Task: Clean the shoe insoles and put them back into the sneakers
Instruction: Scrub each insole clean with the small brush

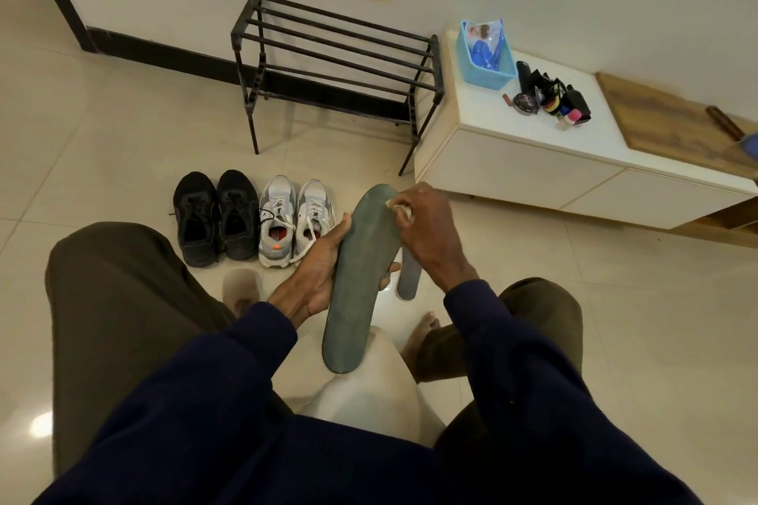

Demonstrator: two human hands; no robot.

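My left hand (318,266) grips a dark grey-green insole (361,275) by its middle, holding it up over my lap with the toe end pointing away. My right hand (426,230) pinches a small white wipe (400,209) and presses it against the insole's upper right edge near the toe. A second grey insole (409,277) lies on the floor just behind, partly hidden by my right hand. Two pairs of sneakers stand side by side on the tiles ahead: a black pair (215,213) on the left and a grey-and-white pair (293,219) beside it.
A black metal shoe rack (336,66) stands against the wall. To its right is a low white cabinet (533,160) bearing a blue basket (486,53) and shoe-care items (549,98). My knees and bare foot (418,334) frame the tiled floor.
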